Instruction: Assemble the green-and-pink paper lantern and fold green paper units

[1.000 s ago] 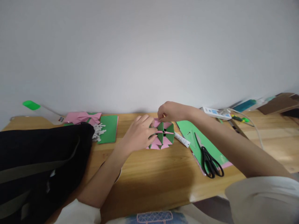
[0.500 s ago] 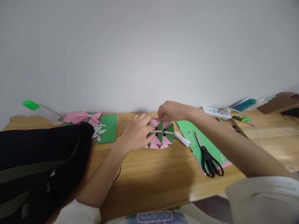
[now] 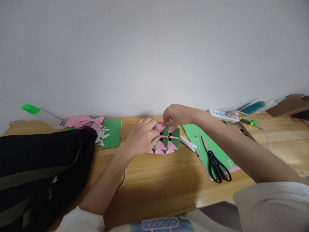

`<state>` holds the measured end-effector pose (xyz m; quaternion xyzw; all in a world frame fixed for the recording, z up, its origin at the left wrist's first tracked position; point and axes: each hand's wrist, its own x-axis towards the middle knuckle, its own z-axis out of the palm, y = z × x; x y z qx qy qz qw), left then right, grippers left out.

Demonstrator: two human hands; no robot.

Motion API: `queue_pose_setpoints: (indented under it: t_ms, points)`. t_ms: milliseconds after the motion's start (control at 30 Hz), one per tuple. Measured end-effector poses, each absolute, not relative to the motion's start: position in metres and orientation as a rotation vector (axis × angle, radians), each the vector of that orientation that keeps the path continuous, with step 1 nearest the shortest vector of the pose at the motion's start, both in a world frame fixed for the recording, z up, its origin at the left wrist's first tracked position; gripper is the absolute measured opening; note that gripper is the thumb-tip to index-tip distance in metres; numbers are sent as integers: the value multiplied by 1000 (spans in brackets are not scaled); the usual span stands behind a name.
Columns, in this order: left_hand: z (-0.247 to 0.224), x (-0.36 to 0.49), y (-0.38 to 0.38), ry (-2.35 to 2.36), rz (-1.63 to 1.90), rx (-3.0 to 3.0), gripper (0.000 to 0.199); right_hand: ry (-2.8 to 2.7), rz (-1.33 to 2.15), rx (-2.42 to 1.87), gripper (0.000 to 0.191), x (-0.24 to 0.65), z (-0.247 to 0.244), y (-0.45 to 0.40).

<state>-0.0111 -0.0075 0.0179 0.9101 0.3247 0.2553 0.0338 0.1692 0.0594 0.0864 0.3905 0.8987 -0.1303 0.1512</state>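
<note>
A pink and green folded-paper piece (image 3: 166, 143), made up of several flared pockets, lies on the wooden table between my hands. My left hand (image 3: 143, 137) covers its left side, with thumb and fingers closed on the paper there. At its far edge, my right hand (image 3: 172, 116) pinches the pink paper from above with bent fingers. The right fingertips are partly hidden behind the hand. Just right of the folded piece lies a white tube (image 3: 188, 143). Black-handled scissors (image 3: 215, 164) rest on a green paper pack (image 3: 205, 146) under my right forearm.
To the left are a green paper stack (image 3: 112, 132), white paper scraps (image 3: 101, 136), folded pink pieces (image 3: 84, 121) and a black bag (image 3: 43, 164). A white power strip (image 3: 223, 116) with a cable sits at the back right. The wall (image 3: 154, 58) borders the table.
Both hands stay on the folded-paper piece almost unmoved. The left thumb and fingers shift very slightly; the whole view drifts a little.
</note>
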Motion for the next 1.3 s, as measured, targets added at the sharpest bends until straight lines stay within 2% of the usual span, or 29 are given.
queue_pose_setpoints:
  t_ms: [300,533,767,1300]
  points:
    - [21,-10,-10,966,710,2754,30,2548,-442,1084,16,169,90,58]
    - [19,-9,-9,980,691,2830,27,2516,-382,1100,11,167,90,58]
    - [19,-9,-9,996,695,2859,29,2558,-252,1071,15,165,86,58]
    - [26,-14,-12,938,940,2859,32,2627,-126,959,26,166,103,43]
